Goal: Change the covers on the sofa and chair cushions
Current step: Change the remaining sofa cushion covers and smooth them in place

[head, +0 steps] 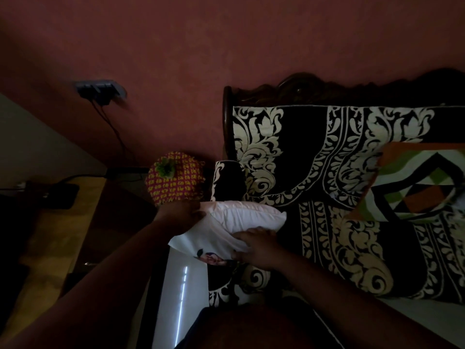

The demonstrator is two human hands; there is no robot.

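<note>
A white cushion (247, 215) lies at the sofa's left end, partly inside a white cover (201, 241) with a flower print near its lower edge. My left hand (180, 215) grips the cover's far left edge beside the cushion. My right hand (256, 248) holds the cover's near side, fingers curled over the fabric. The sofa (352, 235) wears a black spread with cream leaf patterns. A second cushion (417, 182) in a geometric orange, green and black cover leans on the sofa's right part.
A yellow and pink pineapple-shaped cushion (173, 182) sits left of the sofa arm. A wooden table (63, 222) stands at the left with a dark device and cables. A wall socket (100, 89) with plugged cords is on the red wall. The room is dim.
</note>
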